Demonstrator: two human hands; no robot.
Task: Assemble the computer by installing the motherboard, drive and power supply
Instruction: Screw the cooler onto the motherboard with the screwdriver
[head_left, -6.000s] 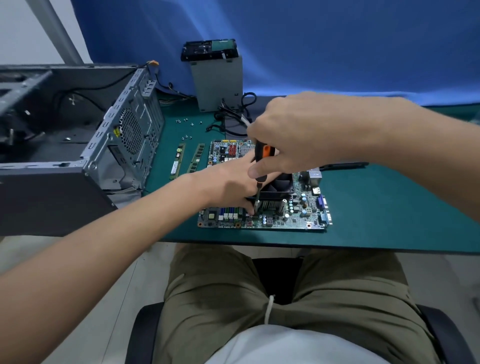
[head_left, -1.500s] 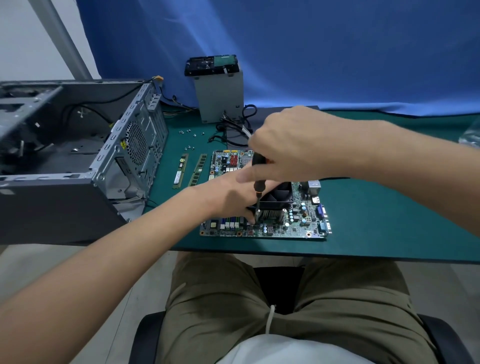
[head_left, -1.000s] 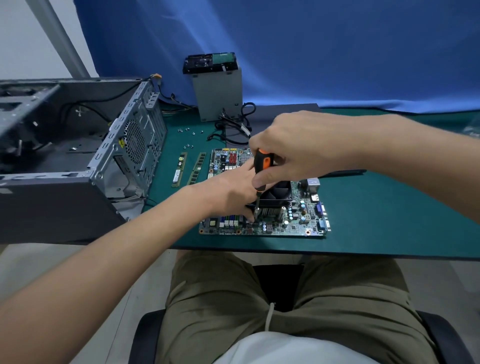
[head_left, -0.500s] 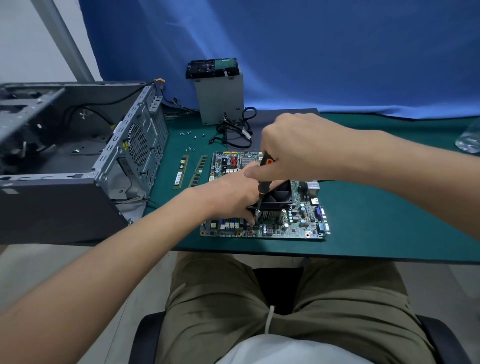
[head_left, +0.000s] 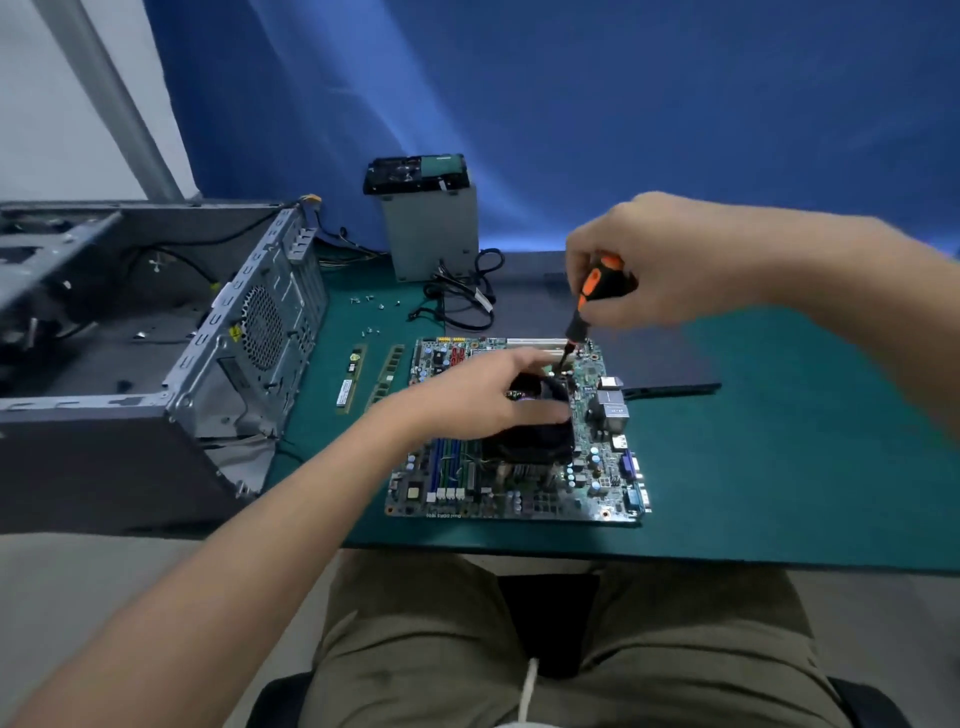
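right hand: (head_left: 660, 265) fingers curled round the orange-and-black handle of the screwdriver (head_left: 597, 291). Shaft tilts down and to the left, with the tip at the far right corner of the cooler (head_left: 535, 436). Whether it's seated in a screw head I can't tell.
left hand: (head_left: 493, 395) draped over the cooler top, fingers curled over the far edge, thumb on the fan face. Looks like it's bracing the cooler so it doesn't rock while that corner is driven.
motherboard: (head_left: 597, 483) flat on the counter (head_left: 779, 467) near the front edge, rear ports to the right. Not in the case yet; bench work gives clear access from above.
step, my read: fixing the cooler down before the board goes in. Board, drive and PSU installs all remain.
case: (head_left: 156, 338) on its side at left, open side up, ready to take the board.
power supply: (head_left: 431, 234) stands on end at the back of the counter. The drive (head_left: 415, 169) sits on top of it, cables (head_left: 462, 296) spill out at its base. Both parked out of the way.
loose parts: two RAM sticks (head_left: 350, 376) between case and board; small screws (head_left: 371, 301) scattered behind them.
surface: green mat over the counter.
room: blue cloth backdrop (head_left: 571, 104) behind, pale wall and a slanted grey pole at far left.
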